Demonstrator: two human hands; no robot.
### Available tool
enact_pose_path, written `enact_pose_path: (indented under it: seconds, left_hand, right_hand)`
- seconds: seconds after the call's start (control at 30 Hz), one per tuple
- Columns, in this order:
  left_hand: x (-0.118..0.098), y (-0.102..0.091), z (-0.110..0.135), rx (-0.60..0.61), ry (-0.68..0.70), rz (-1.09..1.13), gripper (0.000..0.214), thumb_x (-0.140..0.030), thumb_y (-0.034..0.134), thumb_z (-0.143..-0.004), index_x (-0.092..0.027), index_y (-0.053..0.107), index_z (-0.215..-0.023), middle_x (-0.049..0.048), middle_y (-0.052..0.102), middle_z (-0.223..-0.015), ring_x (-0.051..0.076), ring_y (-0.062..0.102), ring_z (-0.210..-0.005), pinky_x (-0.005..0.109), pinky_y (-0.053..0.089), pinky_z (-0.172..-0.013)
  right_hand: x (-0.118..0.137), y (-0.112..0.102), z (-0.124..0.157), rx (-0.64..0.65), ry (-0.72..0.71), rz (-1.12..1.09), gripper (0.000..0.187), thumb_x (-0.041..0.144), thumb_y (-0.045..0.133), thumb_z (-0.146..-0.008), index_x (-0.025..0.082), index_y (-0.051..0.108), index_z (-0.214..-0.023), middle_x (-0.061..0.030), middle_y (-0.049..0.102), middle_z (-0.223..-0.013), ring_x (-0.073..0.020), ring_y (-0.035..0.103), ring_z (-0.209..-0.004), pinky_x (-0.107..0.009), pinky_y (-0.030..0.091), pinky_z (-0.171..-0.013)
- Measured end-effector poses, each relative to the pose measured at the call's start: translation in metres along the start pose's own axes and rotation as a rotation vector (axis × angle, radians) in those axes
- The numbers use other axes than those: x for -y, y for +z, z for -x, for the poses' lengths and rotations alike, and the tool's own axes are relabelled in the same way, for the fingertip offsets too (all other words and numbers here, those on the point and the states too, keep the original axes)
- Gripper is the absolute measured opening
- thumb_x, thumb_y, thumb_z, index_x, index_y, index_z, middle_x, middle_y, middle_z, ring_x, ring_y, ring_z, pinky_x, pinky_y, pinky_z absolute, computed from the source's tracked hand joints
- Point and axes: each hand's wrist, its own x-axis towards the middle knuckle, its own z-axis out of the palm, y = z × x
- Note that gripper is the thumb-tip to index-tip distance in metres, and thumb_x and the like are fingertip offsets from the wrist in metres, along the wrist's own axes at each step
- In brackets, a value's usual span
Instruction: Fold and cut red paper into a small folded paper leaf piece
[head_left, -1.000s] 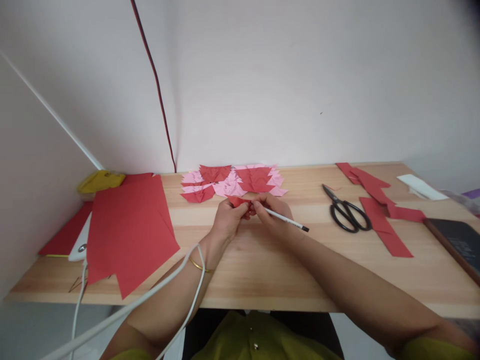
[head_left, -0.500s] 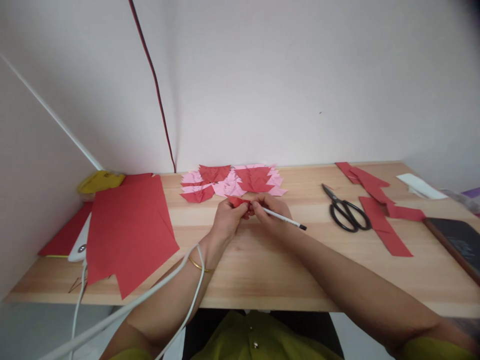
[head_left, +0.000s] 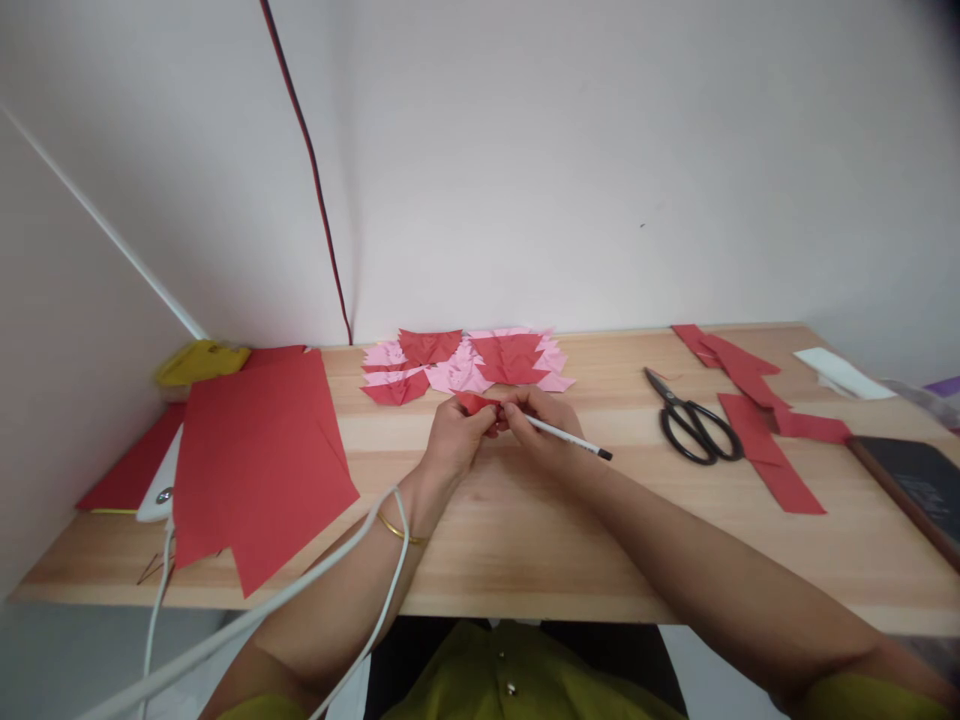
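The white pencil (head_left: 568, 436) slants, its dark end (head_left: 604, 454) toward the near right.

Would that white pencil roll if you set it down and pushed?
The white pencil might roll, since it's long and thin, though I can't tell whether its sides are flat. It's probably light, being so slim in the right hand.

A wooden table (head_left: 525, 560) bears scissors (head_left: 673, 398); red strips (head_left: 772, 460); jagged pink paper (head_left: 459, 373).
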Motion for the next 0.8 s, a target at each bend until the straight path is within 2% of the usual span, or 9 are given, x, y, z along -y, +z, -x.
enact_pose_path:
  seconds: [0.33,0.6,0.8]
  left_hand:
    - [-0.001,-0.0002,-0.0008,-0.004,0.01,0.003,0.007,-0.018,0.067,-0.059,-0.013,0.063,-0.058,0.0005,0.06,-0.054,0.01,0.054,-0.05,0.021,0.043,-0.05]
    - [-0.0001,-0.0004,-0.0001,0.004,0.013,-0.015,0.009,-0.018,0.067,-0.059,-0.013,0.061,-0.055,0.0,0.058,-0.051,0.009,0.053,-0.049,0.021,0.042,-0.051]
    - [-0.0009,-0.0005,0.0002,0.011,0.01,0.01,0.009,-0.02,0.068,-0.059,-0.013,0.062,-0.057,0.0008,0.061,-0.055,0.009,0.054,-0.05,0.021,0.042,-0.051]
  right_hand:
    - [-0.0042,0.0034,0.0019,-0.022,0.031,-0.062,0.01,0.025,0.049,-0.087,0.019,0.057,-0.087,-0.0021,0.07,-0.073,-0.0159,0.068,-0.065,-0.027,0.054,-0.06]
    - [-0.0054,0.0019,0.0,0.008,0.006,-0.028,0.011,0.023,0.048,-0.086,0.019,0.058,-0.084,-0.0017,0.07,-0.073,-0.0131,0.067,-0.065,-0.024,0.054,-0.062]
    - [-0.0085,0.0035,0.0019,0.0,0.054,-0.049,0.01,0.026,0.049,-0.087,0.02,0.058,-0.088,-0.0033,0.071,-0.076,-0.0162,0.068,-0.067,-0.028,0.055,-0.061]
